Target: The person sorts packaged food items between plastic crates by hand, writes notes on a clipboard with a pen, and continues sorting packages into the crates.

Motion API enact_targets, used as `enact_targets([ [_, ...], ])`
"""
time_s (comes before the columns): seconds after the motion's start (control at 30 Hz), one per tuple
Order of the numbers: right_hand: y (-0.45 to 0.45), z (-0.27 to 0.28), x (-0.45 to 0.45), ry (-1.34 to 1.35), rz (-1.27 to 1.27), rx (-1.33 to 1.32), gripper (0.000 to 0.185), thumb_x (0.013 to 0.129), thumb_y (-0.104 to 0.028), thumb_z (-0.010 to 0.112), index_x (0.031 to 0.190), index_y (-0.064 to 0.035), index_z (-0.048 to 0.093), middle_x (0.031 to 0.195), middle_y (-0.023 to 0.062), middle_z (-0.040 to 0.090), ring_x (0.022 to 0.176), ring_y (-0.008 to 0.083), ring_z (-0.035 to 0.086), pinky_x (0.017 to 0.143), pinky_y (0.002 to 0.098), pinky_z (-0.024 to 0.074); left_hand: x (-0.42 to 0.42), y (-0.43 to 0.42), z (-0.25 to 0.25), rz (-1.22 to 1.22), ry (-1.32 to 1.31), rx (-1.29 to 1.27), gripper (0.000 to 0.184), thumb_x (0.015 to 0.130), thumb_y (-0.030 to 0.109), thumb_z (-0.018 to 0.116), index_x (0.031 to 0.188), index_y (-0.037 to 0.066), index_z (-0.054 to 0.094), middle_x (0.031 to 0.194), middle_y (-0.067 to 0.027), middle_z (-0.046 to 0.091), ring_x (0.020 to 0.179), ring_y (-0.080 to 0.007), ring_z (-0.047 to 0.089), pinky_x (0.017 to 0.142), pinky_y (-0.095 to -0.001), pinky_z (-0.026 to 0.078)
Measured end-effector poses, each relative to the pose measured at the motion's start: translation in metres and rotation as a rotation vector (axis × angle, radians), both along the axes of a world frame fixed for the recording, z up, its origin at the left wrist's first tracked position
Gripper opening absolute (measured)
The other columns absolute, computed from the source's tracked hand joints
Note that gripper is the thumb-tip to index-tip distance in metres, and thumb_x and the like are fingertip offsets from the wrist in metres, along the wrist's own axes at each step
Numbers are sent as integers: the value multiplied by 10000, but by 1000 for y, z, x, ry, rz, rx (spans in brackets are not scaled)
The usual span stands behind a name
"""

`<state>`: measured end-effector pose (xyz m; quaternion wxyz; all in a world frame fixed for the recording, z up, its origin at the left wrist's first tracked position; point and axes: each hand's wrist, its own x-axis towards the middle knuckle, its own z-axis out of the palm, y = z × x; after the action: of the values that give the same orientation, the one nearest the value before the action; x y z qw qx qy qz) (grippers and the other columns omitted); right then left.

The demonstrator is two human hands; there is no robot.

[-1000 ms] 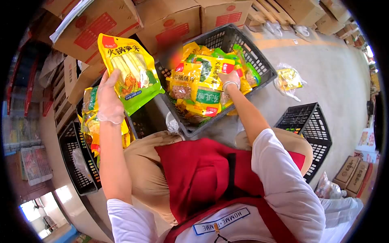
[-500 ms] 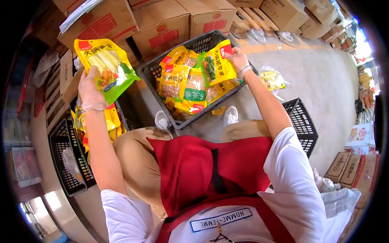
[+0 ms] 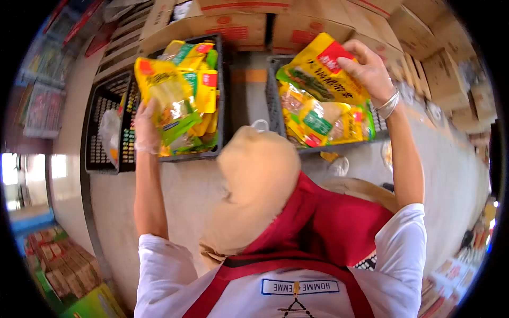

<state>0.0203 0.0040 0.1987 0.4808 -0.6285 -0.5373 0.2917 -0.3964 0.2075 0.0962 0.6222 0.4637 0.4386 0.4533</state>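
Note:
My left hand [image 3: 145, 126], in a thin clear glove, is closed on the edge of a yellow-and-green food packet [image 3: 168, 98] with pale strips showing through its window. That packet is over the left black crate [image 3: 220, 95], which holds several similar yellow packets [image 3: 205, 91]. Pinched at its red corner by my right hand [image 3: 371, 71] is another yellow food packet [image 3: 324, 73] with dark green contents pictured. It is just above the right black crate [image 3: 273, 85], where several yellow packets [image 3: 318, 123] lie piled; whether it touches them I cannot tell.
Another black crate [image 3: 101, 139] with a crumpled clear bag [image 3: 110, 132] stands at the far left. Cardboard boxes [image 3: 228, 29] line the back, with a wooden pallet [image 3: 124, 40] beside them. A small yellow scrap [image 3: 329, 156] lies on the floor near my shoe [image 3: 339, 167].
My view has turned left, bringing the left crate fully into sight. The left-hand packet is now lower, over that crate. My right hand still holds its packet above the right crate.

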Motion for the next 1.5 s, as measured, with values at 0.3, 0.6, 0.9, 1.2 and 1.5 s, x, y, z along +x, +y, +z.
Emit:
enact_targets([
  [0.3, 218, -43, -168, -335, 157, 79, 341, 744, -312, 659, 976, -63, 634, 853, 142, 647, 771, 222, 632, 715, 321, 494, 4, -14, 8, -155, -218, -94, 409, 942, 287, 435, 1257, 26, 446, 1159, -54, 557, 1022, -148, 543, 861, -292, 440],
  [0.6, 240, -167, -206, -202, 281, -234, 392, 783, -370, 590, 1026, -63, 618, 990, 151, 635, 952, 296, 591, 847, 340, 448, -13, -17, -82, -131, 313, -246, 307, 764, 64, 666, 1046, 3, 559, 907, -39, 623, 749, -130, 587, 680, -256, 476],
  [0.9, 86, -254, 109, -461, -454, -490, 352, 801, -339, 577, 986, -46, 637, 980, 130, 648, 959, 258, 605, 830, 369, 463, -9, -24, -87, -47, 85, -345, 206, 801, 35, 594, 997, 3, 540, 912, -63, 609, 782, -151, 603, 682, -269, 487],
  [1.2, 51, -268, 35, -923, -460, -710, 675, 725, -366, 677, 1259, -37, 427, 1255, 222, 467, 1144, 380, 457, 943, 416, 390, -20, -20, -113, -104, 53, -289, 402, 818, 103, 616, 1179, 6, 467, 1045, -77, 579, 937, -205, 573, 793, -339, 478],
  [1.5, -61, -182, 82, -325, -469, -243, 420, 771, -287, 631, 1069, -1, 558, 940, 182, 613, 848, 286, 598, 762, 355, 469, -21, -22, -118, -141, 24, -327, 356, 851, 108, 593, 1172, 12, 472, 1051, -83, 578, 911, -198, 584, 784, -335, 482],
])
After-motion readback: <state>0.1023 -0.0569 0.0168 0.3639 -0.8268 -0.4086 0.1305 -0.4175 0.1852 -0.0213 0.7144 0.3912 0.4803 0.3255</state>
